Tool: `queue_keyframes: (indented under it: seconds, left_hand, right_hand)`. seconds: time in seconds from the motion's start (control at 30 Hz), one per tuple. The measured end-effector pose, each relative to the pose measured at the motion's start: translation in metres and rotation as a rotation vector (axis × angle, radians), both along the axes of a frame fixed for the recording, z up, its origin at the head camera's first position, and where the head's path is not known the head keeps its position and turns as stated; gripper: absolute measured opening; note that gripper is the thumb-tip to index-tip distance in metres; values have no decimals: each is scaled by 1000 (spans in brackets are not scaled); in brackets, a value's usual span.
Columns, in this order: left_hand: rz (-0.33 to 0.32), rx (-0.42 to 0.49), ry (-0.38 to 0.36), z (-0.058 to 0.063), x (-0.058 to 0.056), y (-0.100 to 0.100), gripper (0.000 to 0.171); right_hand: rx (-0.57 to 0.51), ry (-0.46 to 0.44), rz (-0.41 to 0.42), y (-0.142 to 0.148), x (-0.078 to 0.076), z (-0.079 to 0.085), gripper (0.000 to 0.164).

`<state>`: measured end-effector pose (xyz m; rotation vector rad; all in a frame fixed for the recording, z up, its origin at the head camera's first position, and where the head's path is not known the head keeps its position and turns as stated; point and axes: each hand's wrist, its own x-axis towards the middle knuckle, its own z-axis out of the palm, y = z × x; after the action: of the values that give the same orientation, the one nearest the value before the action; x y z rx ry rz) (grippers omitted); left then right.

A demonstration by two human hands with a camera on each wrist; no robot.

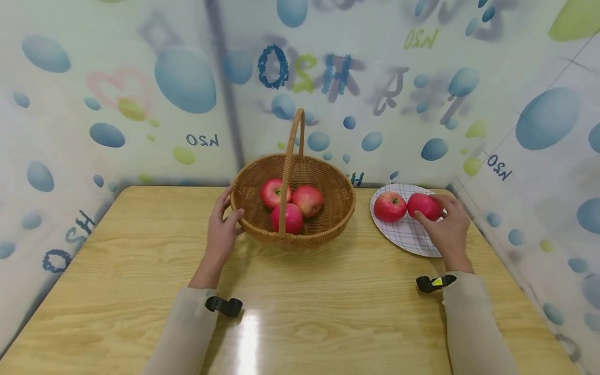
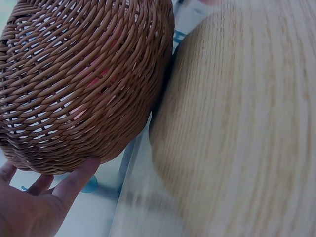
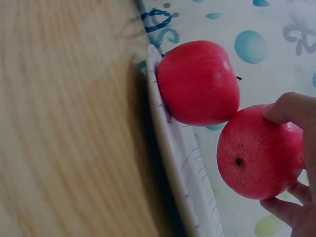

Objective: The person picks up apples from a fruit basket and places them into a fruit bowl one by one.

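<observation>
My left hand point(image 1: 222, 229) rests against the left side of a wicker basket point(image 1: 328, 229), thumb and fingers spread on its wall. In the left wrist view, the fingertips touch the woven outside point(image 2: 84, 98). Three red apples lie inside: one at the back point(image 1: 272, 191), one at the right point(image 1: 309, 201) and one at the front point(image 1: 290, 221). My right hand point(image 1: 450, 224) holds a red apple point(image 3: 254, 155) between thumb and fingers, over a white checked plate point(image 1: 405, 242). Beside it on the plate sits another red apple point(image 1: 390, 207).
The basket's tall arched handle point(image 1: 292, 140) rises over its middle. Both stand near the back edge of a wooden table point(image 1: 328, 312). A patterned wall cloth point(image 1: 328, 120) hangs right behind the table and along both sides.
</observation>
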<state>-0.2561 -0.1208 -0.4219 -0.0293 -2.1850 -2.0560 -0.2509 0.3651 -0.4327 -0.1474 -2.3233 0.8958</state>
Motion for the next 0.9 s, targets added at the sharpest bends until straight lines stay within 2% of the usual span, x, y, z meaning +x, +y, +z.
queue_keyframes:
  seconds: [0.3,0.53,0.9]
  left_hand:
    - [-15,-16,-2,3,1,2,59]
    - [-22,-10,-10,4,1,2,60]
    - [-15,-1,-10,3,1,0,59]
  right_hand:
    - [-10,-88,-33,2,0,-11,53]
    - [-22,-114,-46,5,-2,-19,53]
    - [-78,-205,-55,2,-2,-14,62]
